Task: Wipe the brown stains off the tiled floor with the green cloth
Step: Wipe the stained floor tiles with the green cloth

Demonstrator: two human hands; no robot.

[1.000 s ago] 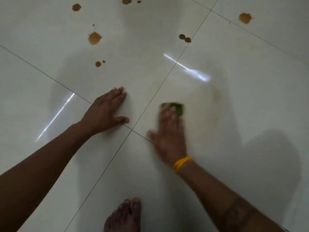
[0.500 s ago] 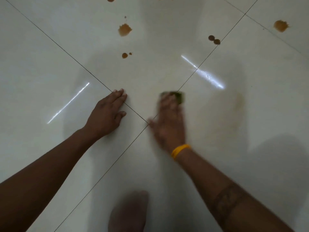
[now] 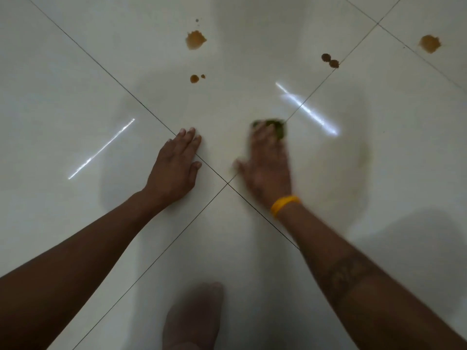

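Observation:
My right hand (image 3: 267, 165), with a yellow band at the wrist, presses the green cloth (image 3: 279, 127) flat on the white tiled floor (image 3: 75, 84); only the cloth's far edge shows beyond the fingertips, and the hand is motion-blurred. My left hand (image 3: 174, 168) lies flat on the floor to its left, fingers together, holding nothing. Brown stains lie farther away: a large blot (image 3: 195, 39), a small pair (image 3: 196, 78), two dark spots (image 3: 329, 60) by a grout line, and a blot (image 3: 429, 43) at the far right. A faint brownish smear (image 3: 365, 152) is to the right of the cloth.
My bare foot (image 3: 193, 317) shows blurred at the bottom centre. Dark grout lines cross just between my hands (image 3: 227, 183). Bright light reflections streak the tiles at left (image 3: 101, 149) and right (image 3: 308, 109).
The view has shifted, so the stains now sit lower and further right in frame. My right hand with the cloth has slid to the left across the grout line, near my left hand.

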